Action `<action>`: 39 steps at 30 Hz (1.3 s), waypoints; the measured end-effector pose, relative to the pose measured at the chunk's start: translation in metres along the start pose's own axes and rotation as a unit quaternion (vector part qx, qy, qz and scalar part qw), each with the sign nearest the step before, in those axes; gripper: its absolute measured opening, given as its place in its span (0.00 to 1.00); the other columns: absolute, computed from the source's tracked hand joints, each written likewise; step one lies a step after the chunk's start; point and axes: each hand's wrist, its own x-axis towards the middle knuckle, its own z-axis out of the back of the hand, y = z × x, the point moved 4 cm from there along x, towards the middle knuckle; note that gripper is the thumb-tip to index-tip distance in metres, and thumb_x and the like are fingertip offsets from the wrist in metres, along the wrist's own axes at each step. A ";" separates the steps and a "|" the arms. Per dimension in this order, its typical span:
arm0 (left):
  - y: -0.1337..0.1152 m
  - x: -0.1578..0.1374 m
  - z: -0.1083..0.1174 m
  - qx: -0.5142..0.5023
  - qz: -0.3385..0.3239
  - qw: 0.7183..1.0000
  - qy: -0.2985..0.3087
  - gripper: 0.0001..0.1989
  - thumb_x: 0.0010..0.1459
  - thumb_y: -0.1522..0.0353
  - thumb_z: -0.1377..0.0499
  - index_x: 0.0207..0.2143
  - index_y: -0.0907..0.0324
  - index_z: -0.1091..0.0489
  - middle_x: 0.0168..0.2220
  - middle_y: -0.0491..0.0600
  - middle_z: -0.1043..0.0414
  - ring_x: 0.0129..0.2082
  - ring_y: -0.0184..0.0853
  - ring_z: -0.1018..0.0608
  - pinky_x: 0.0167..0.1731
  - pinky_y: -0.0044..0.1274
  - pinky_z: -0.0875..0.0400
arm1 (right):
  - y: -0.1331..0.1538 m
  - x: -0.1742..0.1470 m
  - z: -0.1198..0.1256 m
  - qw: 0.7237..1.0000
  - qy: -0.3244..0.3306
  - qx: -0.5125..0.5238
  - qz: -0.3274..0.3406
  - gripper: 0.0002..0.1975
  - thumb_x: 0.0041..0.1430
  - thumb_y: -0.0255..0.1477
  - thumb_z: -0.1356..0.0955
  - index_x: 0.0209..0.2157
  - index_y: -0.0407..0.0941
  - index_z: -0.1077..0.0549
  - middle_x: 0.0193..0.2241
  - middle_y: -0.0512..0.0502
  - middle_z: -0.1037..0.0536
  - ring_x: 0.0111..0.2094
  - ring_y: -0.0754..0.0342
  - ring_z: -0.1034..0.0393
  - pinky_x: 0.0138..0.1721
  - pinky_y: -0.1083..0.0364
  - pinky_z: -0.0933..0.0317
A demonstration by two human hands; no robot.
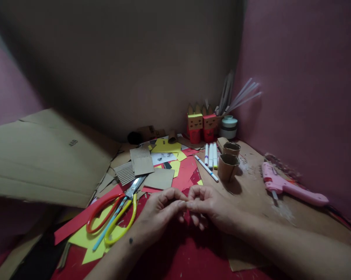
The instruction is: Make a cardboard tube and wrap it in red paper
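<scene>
Over a littered worktop [260,186], the left hand [159,210] and right hand [210,206] meet fingertip to fingertip, curled as if pinching something too small to make out, with scissors [117,212] and glue gun [292,188] close by.

– Where do your hands sit? 
– Your left hand [159,212] and right hand [213,208] meet fingertip to fingertip near you, over the paper scraps [175,165].

– And around them? 
– Scissors [117,212] lie left of your left hand; cardboard tubes [228,162] stand behind your right hand, markers [210,155] left of them, the glue gun [289,188] far right.
</scene>
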 end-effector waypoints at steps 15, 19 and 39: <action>0.017 -0.020 -0.008 0.137 -0.074 0.984 -0.083 0.12 0.63 0.64 0.53 0.31 0.58 0.36 0.24 0.44 0.37 0.22 0.30 0.33 0.24 0.21 0.37 | -0.006 -0.007 -0.004 0.996 -0.039 -0.080 0.013 0.11 0.51 0.33 0.31 0.25 0.43 0.37 0.14 0.56 0.33 0.13 0.64 0.41 0.14 0.64 0.50; 0.015 -0.016 -0.011 -0.012 0.008 0.999 -0.041 0.12 0.62 0.63 0.50 0.27 0.59 0.36 0.22 0.45 0.33 0.23 0.30 0.30 0.25 0.21 0.35 | -0.002 -0.008 -0.005 0.997 -0.028 -0.064 0.024 0.13 0.53 0.35 0.31 0.26 0.43 0.37 0.16 0.54 0.30 0.15 0.64 0.40 0.15 0.64 0.48; 0.003 -0.014 -0.005 0.130 -0.081 0.985 -0.073 0.08 0.59 0.65 0.48 0.27 0.57 0.35 0.20 0.42 0.35 0.20 0.30 0.30 0.22 0.20 0.35 | 0.000 -0.006 -0.005 0.995 -0.023 -0.090 0.034 0.12 0.51 0.34 0.30 0.25 0.44 0.37 0.13 0.57 0.31 0.12 0.62 0.40 0.12 0.64 0.47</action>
